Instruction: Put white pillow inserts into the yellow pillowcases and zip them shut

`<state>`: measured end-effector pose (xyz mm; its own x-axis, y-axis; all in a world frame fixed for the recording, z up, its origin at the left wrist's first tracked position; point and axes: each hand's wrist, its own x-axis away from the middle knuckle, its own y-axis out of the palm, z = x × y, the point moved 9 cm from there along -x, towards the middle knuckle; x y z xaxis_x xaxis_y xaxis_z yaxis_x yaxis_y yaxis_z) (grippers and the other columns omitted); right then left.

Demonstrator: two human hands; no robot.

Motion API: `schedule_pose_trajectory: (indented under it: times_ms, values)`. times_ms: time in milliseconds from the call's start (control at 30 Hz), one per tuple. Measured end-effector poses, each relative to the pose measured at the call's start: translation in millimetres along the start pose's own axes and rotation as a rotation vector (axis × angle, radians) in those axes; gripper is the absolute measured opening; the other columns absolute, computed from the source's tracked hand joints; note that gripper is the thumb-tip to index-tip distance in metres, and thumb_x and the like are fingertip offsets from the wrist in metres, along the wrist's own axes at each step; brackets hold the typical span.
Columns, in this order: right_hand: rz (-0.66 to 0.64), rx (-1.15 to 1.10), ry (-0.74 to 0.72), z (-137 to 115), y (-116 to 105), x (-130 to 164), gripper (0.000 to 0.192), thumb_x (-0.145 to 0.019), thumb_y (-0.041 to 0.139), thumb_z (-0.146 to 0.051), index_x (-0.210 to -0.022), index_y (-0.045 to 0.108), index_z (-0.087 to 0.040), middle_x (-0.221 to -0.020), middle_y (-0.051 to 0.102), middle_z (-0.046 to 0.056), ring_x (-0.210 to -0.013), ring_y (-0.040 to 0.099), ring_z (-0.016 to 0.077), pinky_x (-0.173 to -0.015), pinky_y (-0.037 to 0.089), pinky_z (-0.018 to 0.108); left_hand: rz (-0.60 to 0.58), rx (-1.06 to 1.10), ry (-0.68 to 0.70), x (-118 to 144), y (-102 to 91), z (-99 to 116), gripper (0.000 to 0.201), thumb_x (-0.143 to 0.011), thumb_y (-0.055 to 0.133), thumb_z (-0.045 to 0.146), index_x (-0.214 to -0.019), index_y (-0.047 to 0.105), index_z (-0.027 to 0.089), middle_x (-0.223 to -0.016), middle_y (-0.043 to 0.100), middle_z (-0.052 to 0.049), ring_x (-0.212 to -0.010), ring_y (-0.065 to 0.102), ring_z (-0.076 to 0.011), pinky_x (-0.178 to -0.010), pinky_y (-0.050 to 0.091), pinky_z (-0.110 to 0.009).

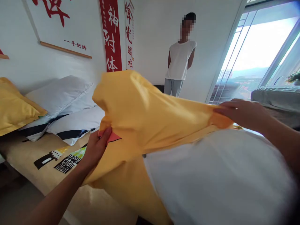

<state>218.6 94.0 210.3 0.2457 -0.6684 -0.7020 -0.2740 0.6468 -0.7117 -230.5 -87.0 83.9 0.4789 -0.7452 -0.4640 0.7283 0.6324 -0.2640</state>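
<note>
A yellow pillowcase (pixel 145 109) is stretched between my two hands above the bed. My left hand (pixel 99 145) is closed on its left part, beside a red printed patch. At the other end, my right hand (pixel 239 112) grips the edge of the cloth, thumb hidden beneath it. A white pillow (pixel 217 175) lies partly inside the yellow cloth, its bare part bulging out at the lower right. The part of the pillow within the cloth is hidden.
On the bed's printed tan sheet (pixel 30 153) lie white pillows (pixel 61 97) and a yellow cushion (pixel 18 106) at the left. A person in a white top (pixel 180 59) stands by the far wall. A window (pixel 253 47) and a grey sofa (pixel 276 97) are at the right.
</note>
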Motion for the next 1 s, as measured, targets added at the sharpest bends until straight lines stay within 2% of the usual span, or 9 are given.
schedule_pose_trajectory:
  times_ms: [133, 200, 267, 367, 467, 567, 700, 833, 1000]
  values:
    - [0.059, -0.206, -0.058, -66, 34, 77, 0.047, -0.094, 0.035, -0.050, -0.114, 0.065, -0.020, -0.109, 0.067, 0.011, -0.093, 0.062, 0.0194, -0.081, 0.046, 0.038, -0.059, -0.166, -0.116, -3, 10.5, -77, 0.055, -0.079, 0.045, 0.067, -0.071, 0.059, 0.014, -0.064, 0.063, -0.003, -0.062, 0.057, -0.0192, -0.053, 0.041, -0.025]
    - [-0.007, -0.273, -0.411, -136, 63, 140, 0.046, -0.093, 0.039, -0.046, -0.129, 0.054, -0.023, -0.121, 0.062, 0.011, -0.112, 0.057, 0.0231, -0.092, 0.044, 0.043, -0.004, -0.334, -0.113, -12, 12.0, -114, 0.058, -0.081, 0.039, 0.067, -0.068, 0.058, 0.014, -0.063, 0.063, -0.006, -0.063, 0.057, -0.0205, -0.054, 0.040, -0.026]
    - [-0.107, -0.184, -0.648, -188, 93, 196, 0.076, -0.077, 0.057, -0.061, -0.140, 0.043, -0.020, -0.138, 0.048, 0.018, -0.126, 0.043, 0.0366, -0.097, 0.040, 0.055, 0.018, -0.451, -0.085, -24, 18.5, -141, 0.057, -0.084, 0.034, 0.063, -0.072, 0.060, 0.013, -0.069, 0.066, -0.010, -0.068, 0.060, -0.0224, -0.059, 0.040, -0.028]
    - [-0.106, -0.090, -0.610, -207, 108, 226, 0.096, -0.067, 0.067, -0.056, -0.144, 0.034, -0.011, -0.144, 0.036, 0.025, -0.132, 0.031, 0.0458, -0.098, 0.033, 0.065, -0.055, -0.601, -0.073, -41, 34.8, -165, 0.055, -0.088, 0.028, 0.057, -0.083, 0.062, 0.014, -0.075, 0.068, -0.013, -0.072, 0.062, -0.0246, -0.061, 0.040, -0.029]
    - [-0.034, 0.049, -0.570, -203, 100, 237, 0.078, -0.074, 0.059, -0.032, -0.145, 0.032, -0.013, -0.143, 0.040, 0.021, -0.134, 0.029, 0.0436, -0.098, 0.033, 0.065, -0.135, -0.699, -0.089, -47, 42.3, -175, 0.056, -0.090, 0.024, 0.057, -0.086, 0.061, 0.015, -0.075, 0.067, -0.013, -0.073, 0.063, -0.0266, -0.062, 0.042, -0.031]
    - [0.103, 0.223, -0.582, -198, 94, 249, 0.064, -0.078, 0.046, -0.018, -0.142, 0.038, -0.015, -0.135, 0.050, 0.020, -0.128, 0.039, 0.0438, -0.092, 0.035, 0.066, -0.024, -0.735, 0.084, -44, 35.7, -146, 0.049, -0.092, 0.028, 0.051, -0.097, 0.059, 0.013, -0.089, 0.066, -0.015, -0.084, 0.063, -0.0279, -0.070, 0.047, -0.035]
    - [0.197, 0.319, -0.666, -200, 113, 253, 0.053, -0.081, 0.037, -0.012, -0.133, 0.047, -0.008, -0.121, 0.060, 0.022, -0.108, 0.056, 0.0393, -0.084, 0.041, 0.058, 0.247, -0.744, 0.704, 11, 43.0, -36, 0.038, -0.090, 0.042, 0.028, -0.123, 0.048, 0.010, -0.121, 0.055, -0.019, -0.118, 0.049, -0.0286, -0.096, 0.041, -0.043]
    - [0.235, 0.283, -0.745, -202, 124, 239, 0.042, -0.083, 0.037, -0.006, -0.121, 0.055, -0.006, -0.100, 0.067, 0.017, -0.085, 0.062, 0.0261, -0.076, 0.044, 0.042, -0.375, -0.687, 1.266, 108, 129.3, 30, 0.034, -0.089, 0.039, 0.018, -0.120, 0.053, 0.015, -0.127, 0.054, -0.013, -0.125, 0.044, -0.0239, -0.104, 0.034, -0.039]
    - [0.149, 0.141, -0.822, -196, 114, 216, 0.042, -0.085, 0.037, -0.004, -0.122, 0.055, -0.014, -0.084, 0.065, 0.006, -0.075, 0.058, 0.0178, -0.073, 0.042, 0.033, -0.473, -0.788, 1.338, 148, 179.2, 37, 0.028, -0.091, 0.044, 0.033, -0.101, 0.060, 0.013, -0.097, 0.064, -0.009, -0.094, 0.058, -0.0237, -0.092, 0.039, -0.043]
